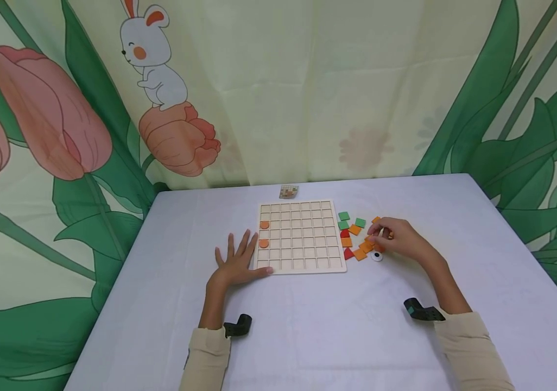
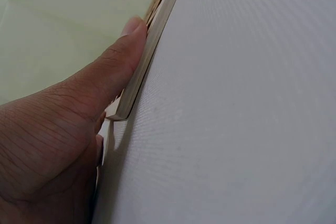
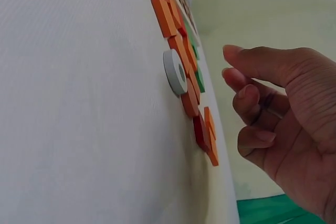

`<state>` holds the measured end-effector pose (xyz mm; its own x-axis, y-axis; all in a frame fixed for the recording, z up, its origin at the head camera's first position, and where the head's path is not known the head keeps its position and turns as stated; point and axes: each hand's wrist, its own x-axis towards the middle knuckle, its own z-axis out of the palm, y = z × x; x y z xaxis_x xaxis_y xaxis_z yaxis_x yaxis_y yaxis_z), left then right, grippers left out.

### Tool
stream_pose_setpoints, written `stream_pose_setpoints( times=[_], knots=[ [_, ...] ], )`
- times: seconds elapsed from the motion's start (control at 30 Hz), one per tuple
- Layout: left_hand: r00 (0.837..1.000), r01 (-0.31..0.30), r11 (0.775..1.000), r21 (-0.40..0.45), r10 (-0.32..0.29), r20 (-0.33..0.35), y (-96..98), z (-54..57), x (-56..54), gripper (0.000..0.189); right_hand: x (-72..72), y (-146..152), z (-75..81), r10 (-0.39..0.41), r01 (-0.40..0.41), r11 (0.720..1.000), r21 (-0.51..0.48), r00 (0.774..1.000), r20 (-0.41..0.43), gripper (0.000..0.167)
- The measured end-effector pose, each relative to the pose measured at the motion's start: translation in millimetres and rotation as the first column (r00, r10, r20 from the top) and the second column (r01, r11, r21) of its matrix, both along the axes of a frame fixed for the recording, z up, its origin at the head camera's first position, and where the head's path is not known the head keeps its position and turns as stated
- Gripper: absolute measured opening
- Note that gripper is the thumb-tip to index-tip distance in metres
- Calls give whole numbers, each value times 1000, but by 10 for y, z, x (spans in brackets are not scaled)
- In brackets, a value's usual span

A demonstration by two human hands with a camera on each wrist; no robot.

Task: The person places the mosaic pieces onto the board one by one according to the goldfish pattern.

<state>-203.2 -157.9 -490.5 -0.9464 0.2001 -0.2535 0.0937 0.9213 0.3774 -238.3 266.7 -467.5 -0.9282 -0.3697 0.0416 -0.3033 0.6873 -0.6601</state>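
Observation:
A wooden grid board [image 1: 303, 237] lies on the white table. Two orange round pieces [image 1: 264, 244] sit in its left column. My left hand [image 1: 234, 266] is spread at the board's lower left corner; its thumb [image 2: 118, 56] lies straight along the front edge. My right hand [image 1: 399, 237] hovers over loose pieces right of the board, fingers bent. Thumb and index tips are close together, with nothing visible between them in the right wrist view. Beneath lie orange tiles [image 1: 360, 254], red pieces [image 1: 348, 253], green squares [image 1: 344, 216] and a white disc with a dark centre [image 3: 172, 72].
A small patterned packet [image 1: 289, 191] lies behind the board, near the table's back edge. A printed curtain [image 1: 278, 92] hangs behind the table [image 1: 332, 336]. Black wrist cameras [image 1: 422, 310] sit at both cuffs.

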Motion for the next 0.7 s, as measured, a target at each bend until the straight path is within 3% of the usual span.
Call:
stream_pose_setpoints(
  times=[0.33,0.7],
  knots=[
    [1000,-3,1000,8,3,1,-3,-10,-5,109,92,217,-71,-4,4,1000,16,1000,11,13],
    [1000,-1,1000,23,1,-7,5,6,1,109,137,250,-125,-14,12,1000,27,998,59,16]
  ],
)
